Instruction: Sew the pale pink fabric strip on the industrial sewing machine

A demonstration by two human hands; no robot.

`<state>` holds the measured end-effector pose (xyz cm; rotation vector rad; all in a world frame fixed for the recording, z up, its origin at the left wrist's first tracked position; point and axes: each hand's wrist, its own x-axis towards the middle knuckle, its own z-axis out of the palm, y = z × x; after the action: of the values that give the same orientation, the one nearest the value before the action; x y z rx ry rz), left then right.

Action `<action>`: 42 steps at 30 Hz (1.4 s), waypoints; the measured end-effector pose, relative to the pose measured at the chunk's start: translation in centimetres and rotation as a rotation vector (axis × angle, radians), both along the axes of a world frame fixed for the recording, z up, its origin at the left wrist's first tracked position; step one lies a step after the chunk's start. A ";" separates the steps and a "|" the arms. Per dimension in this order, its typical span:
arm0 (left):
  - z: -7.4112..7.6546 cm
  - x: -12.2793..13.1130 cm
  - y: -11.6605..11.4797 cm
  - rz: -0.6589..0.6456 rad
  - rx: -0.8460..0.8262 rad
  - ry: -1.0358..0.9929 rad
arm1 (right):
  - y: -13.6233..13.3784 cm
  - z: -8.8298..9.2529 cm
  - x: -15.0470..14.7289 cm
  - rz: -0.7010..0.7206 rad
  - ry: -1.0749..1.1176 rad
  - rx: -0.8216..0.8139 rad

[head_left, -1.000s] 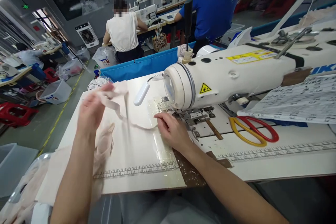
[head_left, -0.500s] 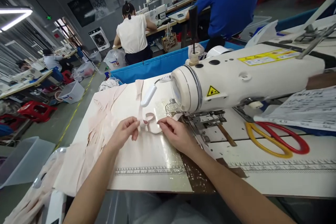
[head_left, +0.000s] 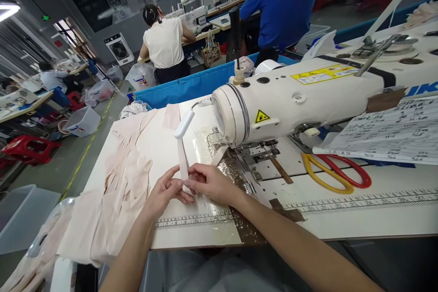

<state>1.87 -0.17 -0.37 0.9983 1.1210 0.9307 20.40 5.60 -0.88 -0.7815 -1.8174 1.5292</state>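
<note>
Your left hand (head_left: 164,195) and right hand (head_left: 214,184) curl toward each other, both pinching the strip (head_left: 182,160), left of the machine (head_left: 277,100).

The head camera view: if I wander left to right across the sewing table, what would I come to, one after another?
Pale pink fabric pieces → the person's left hand → the right hand → yellow triangular warning label → scissors with yellow and red handles.

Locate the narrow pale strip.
In the head view, the strip is left of centre, held by left hand and right hand, left of the sewing machine.
</note>
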 end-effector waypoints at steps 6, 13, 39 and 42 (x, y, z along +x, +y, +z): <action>-0.3 0.4 -1.2 -0.063 -0.041 -0.087 | 0.9 -0.5 0.0 -0.202 -0.021 0.001; -1.2 0.4 -1.8 -0.083 -0.040 -0.157 | 0.4 0.2 -0.2 -0.161 -0.029 0.071; 0.1 -0.7 -1.1 -0.005 -0.031 -0.018 | 0.9 -0.3 0.3 -0.390 -0.196 0.259; 2.5 -1.9 2.8 0.213 0.034 0.161 | -0.7 0.4 0.8 -0.256 -0.163 0.289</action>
<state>-0.07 2.61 2.08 1.0083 1.3706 1.0559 21.17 4.87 -0.49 -0.9743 -1.9149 1.0392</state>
